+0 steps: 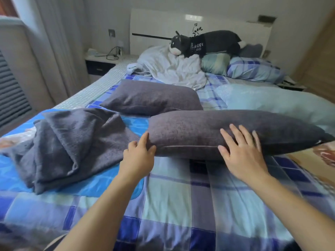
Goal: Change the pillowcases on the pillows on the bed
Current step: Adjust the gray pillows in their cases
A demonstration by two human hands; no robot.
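Bed fills the view, covered in a blue-and-white check sheet, white headboard at the far end. Pale blue duvet bunched on the right side. Near pillow, dark grey case on, lies crosswise at mid-bed, its right end running toward the bed's right edge. Loose grey pillowcase is crumpled in a heap to the left of it, on a bright blue mat. Far pillow, also in grey, lies flat just behind the heap and the near pillow. White blanket is rumpled near the headboard; black plush toy lies on top of stacked pillows there, with a check pillow to the right. Nightstand sits left of the bed head with cables on it; curtain hangs at the left. Left hand is at the near pillow's left end, fingers curled onto the corner, thumb underneath, gripping the fabric. Right hand lies flat on the front of the near pillow, fingers spread and pressing down, slightly motion-blurred.
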